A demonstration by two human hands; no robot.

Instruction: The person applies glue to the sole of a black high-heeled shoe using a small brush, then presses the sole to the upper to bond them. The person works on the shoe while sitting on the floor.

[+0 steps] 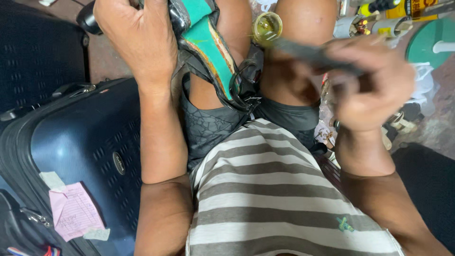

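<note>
While left hand [137, 42] clamps the green-soled sandal [208, 42], right hand [374, 87] pinches a blurred brush [303, 52]; glue may drip from its loaded tip onto the knee.

Pink paper slip [75, 211], roughly rectangular and faintly ruled, stuck on the blue suitcase [80, 147] at lower left, held by pale tape strips [52, 180] at its upper left corner and its lower edge. Small oval dark badge [119, 163] with a light rim on the suitcase's face, right of the slip. At top right, a yellow package [414, 7] with dark print, lying among tubes and small containers; partly cut off by the frame's upper edge. No screens or signs visible.
</note>
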